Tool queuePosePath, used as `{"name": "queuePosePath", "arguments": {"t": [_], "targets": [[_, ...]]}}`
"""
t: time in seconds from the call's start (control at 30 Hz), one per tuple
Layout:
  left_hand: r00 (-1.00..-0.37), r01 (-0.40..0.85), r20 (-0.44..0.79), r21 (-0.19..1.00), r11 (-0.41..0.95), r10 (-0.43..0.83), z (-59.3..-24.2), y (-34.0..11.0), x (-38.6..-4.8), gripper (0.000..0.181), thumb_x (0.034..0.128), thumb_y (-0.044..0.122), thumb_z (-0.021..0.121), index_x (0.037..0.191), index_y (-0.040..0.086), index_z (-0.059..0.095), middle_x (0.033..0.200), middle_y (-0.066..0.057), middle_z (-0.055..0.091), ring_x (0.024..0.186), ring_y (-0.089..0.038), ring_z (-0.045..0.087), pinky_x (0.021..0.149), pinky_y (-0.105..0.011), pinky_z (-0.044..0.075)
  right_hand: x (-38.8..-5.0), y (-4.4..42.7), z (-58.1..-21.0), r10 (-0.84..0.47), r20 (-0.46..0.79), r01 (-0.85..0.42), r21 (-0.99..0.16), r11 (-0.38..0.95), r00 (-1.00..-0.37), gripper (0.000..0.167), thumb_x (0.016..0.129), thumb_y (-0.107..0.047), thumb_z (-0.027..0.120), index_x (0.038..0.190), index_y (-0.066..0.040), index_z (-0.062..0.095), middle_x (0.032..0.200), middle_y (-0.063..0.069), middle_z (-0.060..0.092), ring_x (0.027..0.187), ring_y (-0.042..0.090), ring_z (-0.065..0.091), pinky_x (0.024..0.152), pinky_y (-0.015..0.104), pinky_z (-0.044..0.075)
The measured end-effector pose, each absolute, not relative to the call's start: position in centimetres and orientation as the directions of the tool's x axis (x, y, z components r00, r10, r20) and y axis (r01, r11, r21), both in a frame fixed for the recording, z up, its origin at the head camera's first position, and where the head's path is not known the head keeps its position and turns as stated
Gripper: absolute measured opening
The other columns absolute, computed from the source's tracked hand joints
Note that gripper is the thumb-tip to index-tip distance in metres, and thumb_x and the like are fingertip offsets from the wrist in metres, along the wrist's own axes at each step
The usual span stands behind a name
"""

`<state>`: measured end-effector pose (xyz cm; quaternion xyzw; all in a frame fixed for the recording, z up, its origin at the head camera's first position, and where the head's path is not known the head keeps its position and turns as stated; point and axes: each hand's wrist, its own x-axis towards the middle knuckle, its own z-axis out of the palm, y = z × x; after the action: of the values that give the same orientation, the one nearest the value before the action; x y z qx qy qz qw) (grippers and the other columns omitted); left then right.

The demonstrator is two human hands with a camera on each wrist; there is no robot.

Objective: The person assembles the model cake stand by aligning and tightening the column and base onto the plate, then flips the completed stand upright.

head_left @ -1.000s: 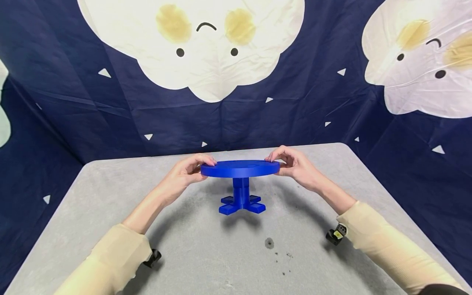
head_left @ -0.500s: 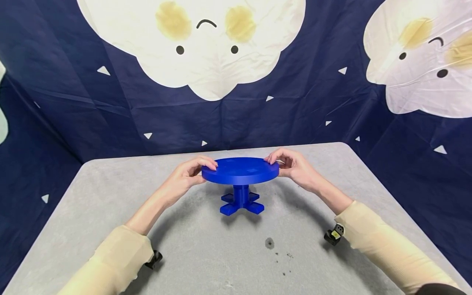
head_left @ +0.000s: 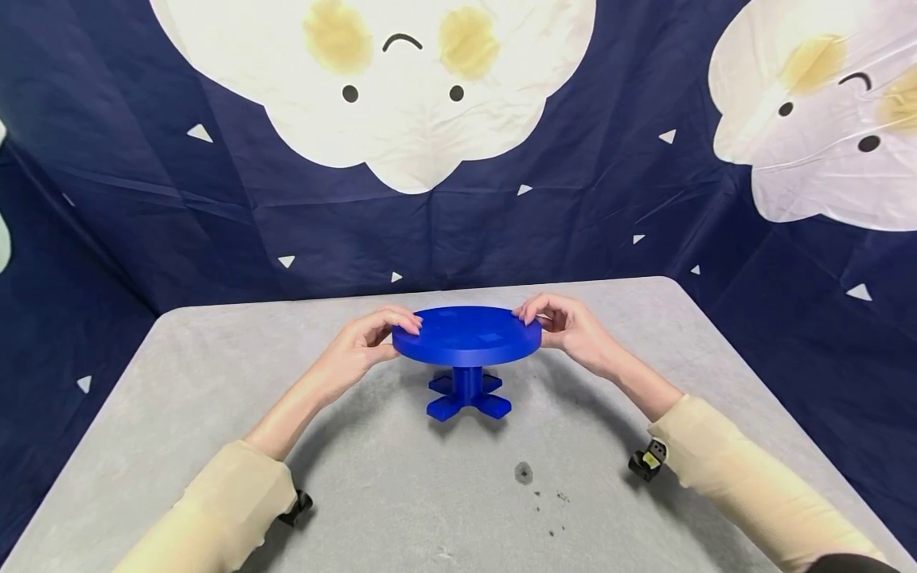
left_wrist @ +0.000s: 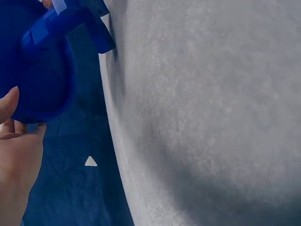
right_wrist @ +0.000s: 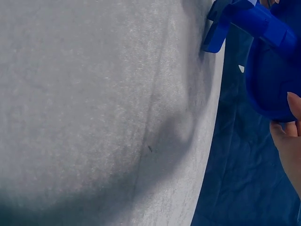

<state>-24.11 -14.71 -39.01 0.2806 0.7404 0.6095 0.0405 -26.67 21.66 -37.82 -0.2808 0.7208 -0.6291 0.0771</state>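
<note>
A small blue round toy table [head_left: 466,334] stands upright at the middle of the grey work surface, its disc on top and a central column below with splayed feet [head_left: 469,406]. The left hand [head_left: 358,342] pinches the left rim, fingers on the upper face and thumb underneath. On the opposite rim, the right hand [head_left: 573,326] holds it in the same way. The left wrist view shows the disc's hollow underside [left_wrist: 42,84] with the thumb against it. From the right wrist, the column [right_wrist: 263,28] is seen joined to the disc. The feet seem to touch the surface or nearly so.
The grey work surface [head_left: 401,493] has a dark round stain [head_left: 524,473] and small specks right of centre. A dark blue cloth backdrop [head_left: 236,199] with clouds and triangles rises behind its far edge. Black wrist cameras [head_left: 648,460] hang under the sleeves.
The toy table has come down slightly and tipped level, so more of its upper face shows and its shadow lies closer to the feet. Both hands keep their hold on the rim.
</note>
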Motion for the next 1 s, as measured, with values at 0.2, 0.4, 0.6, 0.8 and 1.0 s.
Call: {"name": "queuePosePath", "arguments": {"t": [0.2, 0.4, 0.6, 0.8, 1.0], "targets": [[-0.831, 0.388, 0.288, 0.913, 0.124, 0.475, -38.94, -14.76, -23.98, 0.028, 0.0927, -0.008, 0.064, 0.116, 0.006, 0.070, 0.135, -0.012, 0.066, 0.134, -0.009, 0.055, 0.116, -0.015, 0.038, -26.61, 21.85, -37.90, -0.513, 0.246, -0.331, -0.940, 0.080, -0.822, 0.023, 0.086, 0.018, 0.068, 0.101, 0.001, 0.062, 0.119, 0.003, 0.068, 0.119, 0.011, 0.065, 0.102, 0.021, 0.055], [-0.826, 0.396, 0.291, 0.909, 0.128, 0.483, -38.77, -14.63, -23.89, 0.025, 0.0939, -0.004, 0.066, 0.116, 0.007, 0.071, 0.134, -0.011, 0.067, 0.135, -0.009, 0.056, 0.117, -0.016, 0.039, -26.63, 22.10, -38.02, -0.509, 0.242, -0.339, -0.935, 0.106, -0.826, 0.021, 0.086, 0.017, 0.069, 0.101, 0.003, 0.062, 0.117, 0.000, 0.069, 0.120, 0.011, 0.065, 0.100, 0.021, 0.055], [-0.833, 0.378, 0.278, 0.917, 0.125, 0.479, -38.72, -14.69, -23.73, 0.024, 0.0935, 0.000, 0.069, 0.116, 0.008, 0.071, 0.135, -0.009, 0.067, 0.137, -0.011, 0.055, 0.117, -0.017, 0.039, -26.58, 22.20, -38.09, -0.510, 0.234, -0.333, -0.936, 0.111, -0.828, 0.022, 0.086, 0.017, 0.068, 0.101, 0.002, 0.062, 0.117, 0.000, 0.068, 0.120, 0.011, 0.065, 0.092, 0.023, 0.059], [-0.839, 0.355, 0.256, 0.926, 0.126, 0.480, -38.72, -14.79, -23.63, 0.027, 0.0915, 0.003, 0.073, 0.118, 0.010, 0.071, 0.136, -0.007, 0.068, 0.139, -0.013, 0.054, 0.117, -0.017, 0.040, -26.45, 22.34, -38.14, -0.520, 0.244, -0.330, -0.940, 0.080, -0.819, 0.025, 0.085, 0.020, 0.068, 0.099, 0.000, 0.063, 0.116, 0.000, 0.068, 0.122, 0.011, 0.066, 0.097, 0.024, 0.058], [-0.844, 0.329, 0.217, 0.932, 0.152, 0.490, -38.68, -15.03, -23.43, 0.036, 0.0906, 0.007, 0.076, 0.125, 0.015, 0.070, 0.140, -0.003, 0.066, 0.144, -0.015, 0.050, 0.119, -0.016, 0.036, -26.40, 22.49, -38.05, -0.538, 0.248, -0.337, -0.939, 0.072, -0.806, 0.027, 0.082, 0.022, 0.068, 0.099, 0.002, 0.063, 0.117, 0.000, 0.068, 0.123, 0.013, 0.065, 0.101, 0.023, 0.056]]}}
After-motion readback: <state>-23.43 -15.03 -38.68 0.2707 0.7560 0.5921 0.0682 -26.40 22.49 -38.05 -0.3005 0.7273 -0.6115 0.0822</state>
